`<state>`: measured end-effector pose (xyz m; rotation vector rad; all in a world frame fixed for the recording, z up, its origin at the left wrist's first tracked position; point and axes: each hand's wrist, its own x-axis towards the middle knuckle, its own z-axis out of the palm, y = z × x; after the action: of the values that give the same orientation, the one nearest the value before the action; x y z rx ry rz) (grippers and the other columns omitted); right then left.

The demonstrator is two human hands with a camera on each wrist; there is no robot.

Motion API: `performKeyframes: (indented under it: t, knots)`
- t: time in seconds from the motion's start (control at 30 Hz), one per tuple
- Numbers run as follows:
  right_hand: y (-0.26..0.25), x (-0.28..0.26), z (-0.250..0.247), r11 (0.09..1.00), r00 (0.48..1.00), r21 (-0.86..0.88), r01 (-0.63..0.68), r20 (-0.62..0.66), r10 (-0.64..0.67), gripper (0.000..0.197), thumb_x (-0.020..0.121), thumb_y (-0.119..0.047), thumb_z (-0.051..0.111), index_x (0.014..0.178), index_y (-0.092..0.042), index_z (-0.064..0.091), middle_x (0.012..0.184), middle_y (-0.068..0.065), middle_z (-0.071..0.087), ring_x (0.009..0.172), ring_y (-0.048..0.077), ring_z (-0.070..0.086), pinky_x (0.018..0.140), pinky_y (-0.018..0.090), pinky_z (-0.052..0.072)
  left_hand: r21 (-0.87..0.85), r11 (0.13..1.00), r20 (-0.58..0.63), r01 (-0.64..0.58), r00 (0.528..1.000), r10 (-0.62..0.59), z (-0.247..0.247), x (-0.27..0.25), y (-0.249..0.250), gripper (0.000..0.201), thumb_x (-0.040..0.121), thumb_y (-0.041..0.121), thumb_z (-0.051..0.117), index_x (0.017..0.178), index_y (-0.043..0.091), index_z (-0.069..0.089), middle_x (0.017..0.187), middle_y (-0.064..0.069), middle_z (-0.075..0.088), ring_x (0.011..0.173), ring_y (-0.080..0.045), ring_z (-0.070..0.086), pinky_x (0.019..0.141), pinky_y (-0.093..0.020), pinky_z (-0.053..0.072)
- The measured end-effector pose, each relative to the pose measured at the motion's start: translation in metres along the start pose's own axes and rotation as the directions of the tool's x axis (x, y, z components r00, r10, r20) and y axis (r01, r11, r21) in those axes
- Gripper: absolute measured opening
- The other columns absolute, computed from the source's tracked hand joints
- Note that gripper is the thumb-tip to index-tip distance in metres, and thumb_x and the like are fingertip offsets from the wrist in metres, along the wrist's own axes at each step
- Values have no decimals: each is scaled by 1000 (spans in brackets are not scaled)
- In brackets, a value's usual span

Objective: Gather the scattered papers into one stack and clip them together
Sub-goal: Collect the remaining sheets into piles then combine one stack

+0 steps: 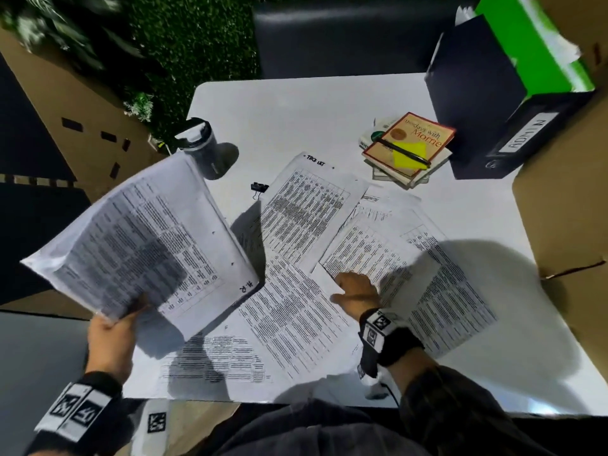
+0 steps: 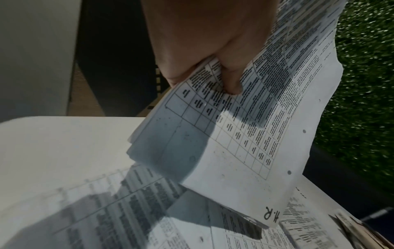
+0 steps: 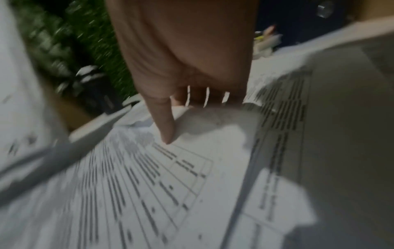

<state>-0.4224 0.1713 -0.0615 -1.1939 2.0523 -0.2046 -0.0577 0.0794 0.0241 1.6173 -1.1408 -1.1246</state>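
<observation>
1. While the left hand [image 1: 110, 337] pinches a gathered sheaf of papers [image 1: 131, 238] by its near corner, thumb on top, the sheaf hangs raised over the table's left edge.
2. The right hand [image 1: 357, 292] presses on a printed sheet [image 1: 371, 255] right of centre — thumb straight, fingers bent down at its corner; grip unclear.
3. Best to lift that corner cleanly and slide the sheet under the sheaf's thumb, edges matched.
4. More loose sheets [image 1: 296, 324] overlap on the white table [image 1: 296, 110]; the binder clip [image 1: 259, 188] waits beyond them — untouched.

Black wristbands [image 1: 388, 340] with square black-and-white markers, dark sleeves [image 1: 460, 409]
</observation>
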Motion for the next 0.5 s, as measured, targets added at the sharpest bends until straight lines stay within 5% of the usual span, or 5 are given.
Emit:
performKeyframes:
  t: [0.1, 0.17, 0.23, 0.4, 0.5]
  knots:
    - [7, -2, -12, 946, 997, 324, 25, 58, -46, 33, 79, -8, 69, 107, 7, 60, 113, 24, 63, 105, 29, 59, 92, 40, 47, -13, 1000, -32, -15, 999, 14, -5, -15, 2, 20, 88, -3, 58, 94, 15, 64, 76, 19, 72, 71, 4, 63, 67, -12, 54]
    - [16, -5, -24, 918, 992, 392, 52, 83, -92, 21, 75, -3, 68, 94, 0, 61, 91, 17, 62, 91, 21, 55, 74, 28, 47, -33, 999, -55, -30, 998, 28, -6, -23, 4, 17, 90, -1, 57, 98, 12, 63, 85, 11, 68, 75, -2, 60, 64, -8, 52]
    - [27, -10, -41, 969, 993, 239, 63, 86, -85, 15, 81, 3, 59, 80, -12, 58, 76, 7, 60, 78, 20, 56, 62, 24, 46, -51, 998, -67, -33, 997, 29, -6, -27, 3, 17, 90, -1, 56, 101, 10, 61, 93, 6, 60, 81, -7, 55, 63, -6, 50]
    - [46, -31, -93, 995, 998, -95, 36, 59, -31, 24, 87, -30, 51, 95, -21, 73, 101, 1, 72, 87, 21, 64, 82, 30, 50, -75, 997, -58, 18, 998, -22, -10, -25, -5, 37, 89, -2, 57, 126, -6, 53, 99, 7, 60, 88, -4, 55, 69, -13, 52]
    - [48, -37, -118, 999, 998, -51, 9, 58, -6, 20, 76, -35, 52, 61, -38, 66, 75, -4, 66, 77, 15, 54, 75, 28, 41, -65, 997, -59, 38, 997, -41, -12, -22, -11, 27, 87, -5, 57, 114, -2, 61, 93, 12, 67, 85, -3, 59, 67, -13, 54]
